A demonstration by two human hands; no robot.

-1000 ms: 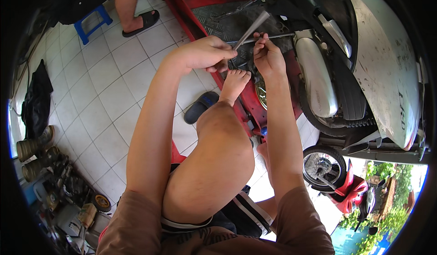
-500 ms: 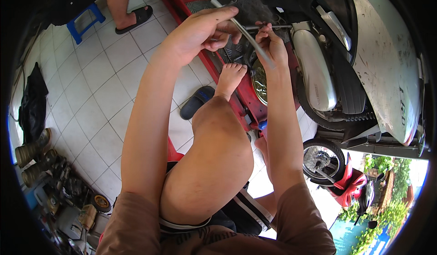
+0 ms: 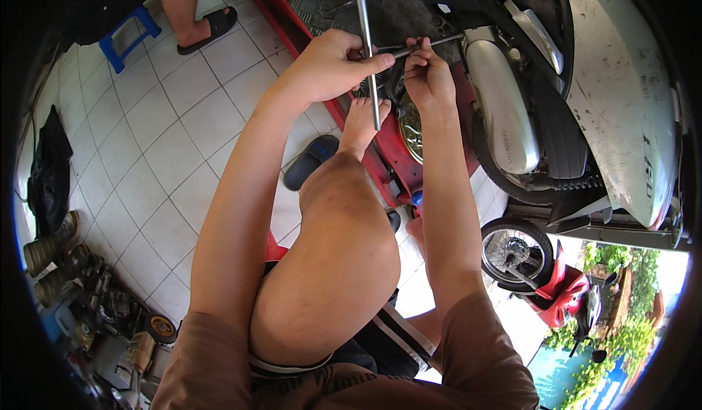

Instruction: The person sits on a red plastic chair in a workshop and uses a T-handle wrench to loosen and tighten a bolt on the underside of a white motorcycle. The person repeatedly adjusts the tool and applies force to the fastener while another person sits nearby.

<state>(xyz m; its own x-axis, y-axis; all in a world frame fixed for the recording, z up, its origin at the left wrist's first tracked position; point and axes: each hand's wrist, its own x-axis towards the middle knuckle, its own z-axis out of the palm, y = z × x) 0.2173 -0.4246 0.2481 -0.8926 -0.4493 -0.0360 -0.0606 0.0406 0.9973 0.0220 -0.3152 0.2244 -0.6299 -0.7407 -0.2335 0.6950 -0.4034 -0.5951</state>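
A steel T-handle wrench (image 3: 364, 19) reaches across to the silver side of a motorcycle (image 3: 501, 110). Its crossbar stands nearly upright in the picture, and its thin shaft runs right to the metal casing; the contact at the far tip is too small to make out. My left hand (image 3: 329, 65) is closed around the wrench where bar and shaft meet, thumb along the shaft. With bent fingers, my right hand (image 3: 430, 79) pinches the shaft partway along. Below the hands, my bare foot (image 3: 363, 126) rests on the red lift platform (image 3: 387, 163).
A round pan of dark liquid (image 3: 411, 133) sits on the platform under my right wrist. A dark slipper (image 3: 311, 163) lies on the tiles. Another person's leg (image 3: 180, 4) and a blue stool (image 3: 130, 37) are at upper left, engine parts (image 3: 110, 300) at lower left.
The crossbar has turned from a diagonal to nearly upright. My left hand has moved down and closed around the wrench, its thumb now on the shaft; my right hand stays at the shaft.
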